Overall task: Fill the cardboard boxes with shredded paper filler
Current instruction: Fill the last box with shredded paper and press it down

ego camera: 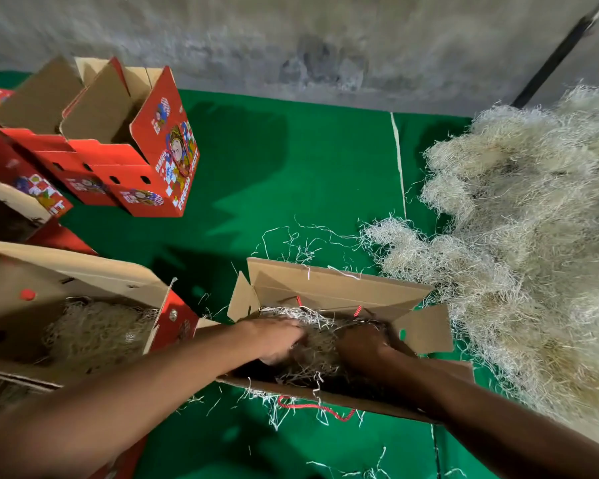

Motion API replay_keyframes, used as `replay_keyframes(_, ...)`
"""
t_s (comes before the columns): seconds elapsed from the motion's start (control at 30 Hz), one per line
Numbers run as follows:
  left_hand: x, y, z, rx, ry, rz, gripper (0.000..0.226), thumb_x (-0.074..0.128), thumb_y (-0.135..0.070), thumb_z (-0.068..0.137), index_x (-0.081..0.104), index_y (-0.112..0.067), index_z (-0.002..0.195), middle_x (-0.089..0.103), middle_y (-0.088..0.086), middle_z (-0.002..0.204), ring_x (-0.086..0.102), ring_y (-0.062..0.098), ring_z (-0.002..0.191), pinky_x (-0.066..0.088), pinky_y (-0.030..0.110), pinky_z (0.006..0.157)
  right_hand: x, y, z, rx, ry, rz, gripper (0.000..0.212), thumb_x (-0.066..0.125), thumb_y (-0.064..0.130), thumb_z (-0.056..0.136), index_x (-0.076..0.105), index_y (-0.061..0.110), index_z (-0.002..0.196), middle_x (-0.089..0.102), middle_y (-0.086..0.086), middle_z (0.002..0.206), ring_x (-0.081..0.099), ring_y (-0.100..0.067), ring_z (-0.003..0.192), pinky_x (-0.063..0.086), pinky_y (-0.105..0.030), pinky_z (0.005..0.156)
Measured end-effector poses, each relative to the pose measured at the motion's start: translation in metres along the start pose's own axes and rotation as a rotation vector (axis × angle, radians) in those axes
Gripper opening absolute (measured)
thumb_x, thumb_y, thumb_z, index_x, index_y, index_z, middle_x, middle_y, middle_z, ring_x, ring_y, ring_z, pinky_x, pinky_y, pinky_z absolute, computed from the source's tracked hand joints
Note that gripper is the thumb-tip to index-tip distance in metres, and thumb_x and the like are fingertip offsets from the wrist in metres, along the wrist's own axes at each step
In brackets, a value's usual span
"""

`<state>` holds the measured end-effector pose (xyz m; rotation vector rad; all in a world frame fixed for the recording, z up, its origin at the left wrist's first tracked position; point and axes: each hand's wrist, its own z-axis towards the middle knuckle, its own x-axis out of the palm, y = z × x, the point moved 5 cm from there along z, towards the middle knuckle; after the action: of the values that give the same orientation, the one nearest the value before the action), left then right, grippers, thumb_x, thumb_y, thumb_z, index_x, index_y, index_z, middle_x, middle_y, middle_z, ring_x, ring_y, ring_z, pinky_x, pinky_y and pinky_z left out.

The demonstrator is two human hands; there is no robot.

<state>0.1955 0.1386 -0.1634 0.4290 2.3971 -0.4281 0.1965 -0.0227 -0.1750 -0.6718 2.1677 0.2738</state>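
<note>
An open cardboard box (339, 292) with red cord handles stands in front of me on green cloth. Shredded paper filler (313, 354) lies inside it. Both hands are down in this box on the filler. My left hand (279, 337) rests on it with fingers curled into the shreds. My right hand (363, 344) is pushed into the filler, its fingers hidden. A big heap of the pale shredded paper (533, 236) lies to the right. A second open box (66, 288) holding filler stands at the left.
Several open red printed boxes (118, 146) stand nested at the back left. Loose strands (301, 243) lie scattered on the green cloth (291, 167). A grey wall (291, 39) runs along the back, with a dark pole (557, 53) leaning at the right.
</note>
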Motion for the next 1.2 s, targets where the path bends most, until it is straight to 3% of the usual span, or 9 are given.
replay_keyframes(0.07,0.004,0.003,0.0,-0.015,0.009,0.131,0.061,0.05,0.017,0.082,0.046,-0.008,0.138,0.035,0.011,0.154,0.038,0.029,0.14,0.031,0.043,0.119,-0.004,0.0,0.002,-0.042,-0.022,-0.024,0.029,0.046,0.01,0.101,0.067,0.007,0.12,0.068,-0.014,0.124,0.066,-0.034,0.114,0.055,-0.043,0.085)
replay_keyframes(0.17,-0.006,-0.003,-0.001,0.021,-0.042,0.326,0.033,0.059,0.003,0.086,0.064,-0.007,0.117,0.064,0.011,0.123,0.059,0.026,0.117,0.045,0.046,0.106,-0.022,0.009,-0.001,-0.159,-0.096,-0.008,0.025,0.05,0.019,0.102,0.066,0.006,0.116,0.067,-0.017,0.115,0.066,-0.036,0.104,0.053,-0.043,0.08)
replay_keyframes(0.33,-0.029,-0.016,-0.007,0.035,-0.248,0.229,0.015,0.059,-0.016,0.089,0.068,-0.014,0.1,0.066,0.007,0.102,0.065,0.03,0.097,0.053,0.042,0.087,-0.045,0.026,-0.007,-0.303,-0.147,0.186,0.034,0.048,0.024,0.104,0.058,0.015,0.135,0.058,-0.014,0.133,0.052,-0.032,0.124,0.042,-0.041,0.102)
replay_keyframes(0.5,-0.024,0.006,-0.01,-0.142,-0.019,0.001,0.013,0.062,-0.009,0.091,0.057,-0.02,0.088,0.058,-0.002,0.086,0.053,0.016,0.071,0.041,0.028,0.061,-0.046,0.044,-0.032,-0.567,0.06,0.8,0.057,0.054,-0.022,0.088,0.047,-0.006,0.143,0.06,-0.021,0.135,0.06,-0.03,0.122,0.043,-0.033,0.112)
replay_keyframes(0.67,-0.042,0.005,-0.008,-0.151,-0.083,-0.052,0.022,0.048,0.0,0.094,0.059,-0.016,0.104,0.064,0.007,0.106,0.057,0.025,0.087,0.043,0.035,0.073,-0.052,0.057,-0.029,-0.418,0.265,1.004,0.04,0.055,0.014,0.102,0.055,0.009,0.142,0.065,-0.014,0.131,0.067,-0.013,0.104,0.055,-0.028,0.091)
replay_keyframes(0.83,-0.044,0.003,-0.011,-0.186,-0.086,-0.065,0.037,0.048,0.007,0.092,0.057,-0.01,0.124,0.062,0.011,0.12,0.059,0.03,0.099,0.042,0.034,0.075,-0.054,0.052,-0.028,-0.382,0.227,1.221,0.032,0.053,-0.005,0.098,0.053,-0.017,0.129,0.063,-0.005,0.09,0.061,0.002,0.066,0.05,-0.013,0.06)
replay_keyframes(1.0,-0.043,0.004,-0.012,-0.154,-0.086,-0.113,0.034,0.049,0.001,0.094,0.06,-0.013,0.123,0.064,0.009,0.119,0.06,0.028,0.098,0.044,0.034,0.076,-0.048,0.051,-0.025,-0.373,0.123,1.153,0.024,0.057,0.021,0.102,0.064,0.001,0.114,0.065,-0.01,0.098,0.058,-0.013,0.087,0.047,-0.026,0.082)
replay_keyframes(1.1,-0.043,0.007,-0.009,-0.154,-0.109,-0.146,0.015,0.048,-0.011,0.097,0.063,-0.012,0.099,0.065,0.006,0.092,0.06,0.024,0.079,0.049,0.035,0.069,-0.04,0.041,-0.018,-0.211,0.133,1.476,0.019,0.061,0.026,0.096,0.063,0.008,0.102,0.063,-0.006,0.089,0.061,-0.018,0.081,0.05,-0.032,0.083)
replay_keyframes(1.2,-0.043,0.008,-0.008,-0.061,-0.176,-0.123,0.023,0.045,-0.022,0.103,0.058,-0.014,0.086,0.066,0.008,0.087,0.061,0.021,0.072,0.045,0.03,0.059,-0.029,0.007,-0.01,0.08,-0.114,0.947,0.017,0.048,0.015,0.103,0.06,0.009,0.112,0.067,-0.014,0.108,0.065,-0.029,0.099,0.049,-0.042,0.091)
